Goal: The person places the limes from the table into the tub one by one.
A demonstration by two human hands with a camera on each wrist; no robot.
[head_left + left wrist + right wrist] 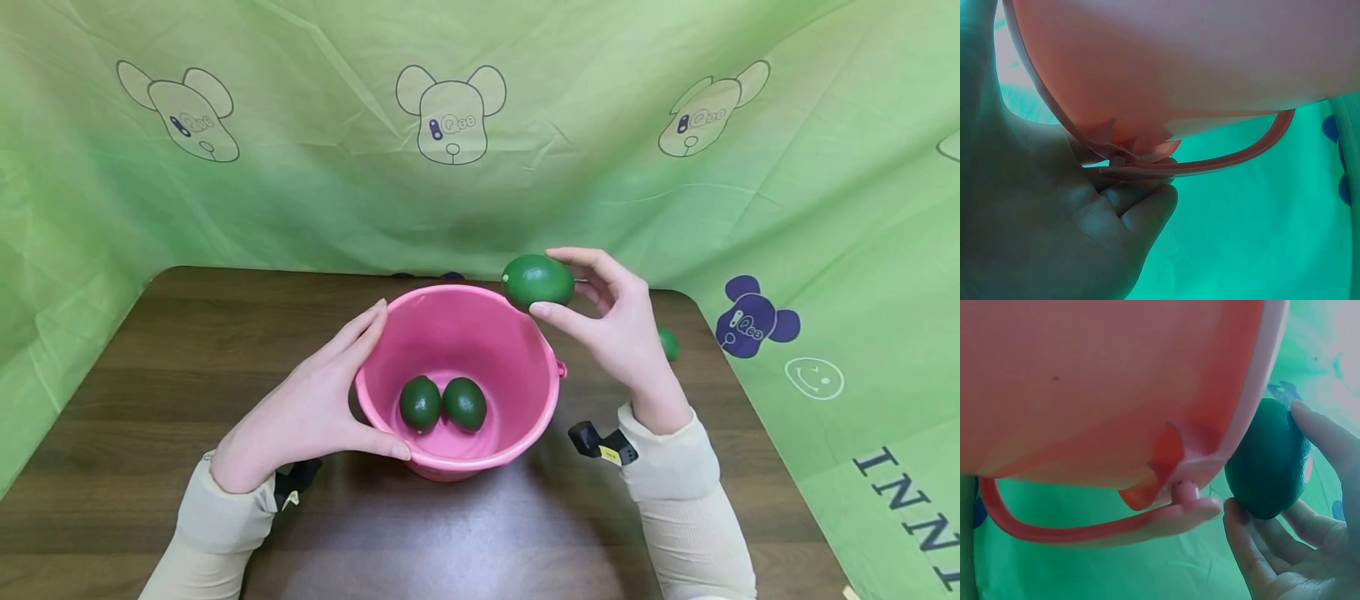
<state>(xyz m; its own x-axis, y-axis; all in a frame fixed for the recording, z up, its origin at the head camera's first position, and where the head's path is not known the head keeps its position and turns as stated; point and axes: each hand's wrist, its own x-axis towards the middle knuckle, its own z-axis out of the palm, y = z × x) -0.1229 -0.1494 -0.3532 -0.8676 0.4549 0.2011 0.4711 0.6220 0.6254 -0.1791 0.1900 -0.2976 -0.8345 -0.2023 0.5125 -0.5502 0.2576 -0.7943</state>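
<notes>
A pink bucket stands on the table, its handle hanging down on the far side in the wrist views. My left hand holds the bucket's left rim, with the thumb at the near edge and the fingers along the outer side. Between the thumb and fingertips of my right hand is a green lime, held just above the right back rim. In the right wrist view the same lime shows beside the rim. Two darker limes, one left and one right, lie side by side on the bucket's floor.
Another green object, partly hidden behind my right wrist, lies at the table's right side. The brown wooden table is bordered by a green printed cloth at the back and sides. Black wrist cameras sit at both cuffs.
</notes>
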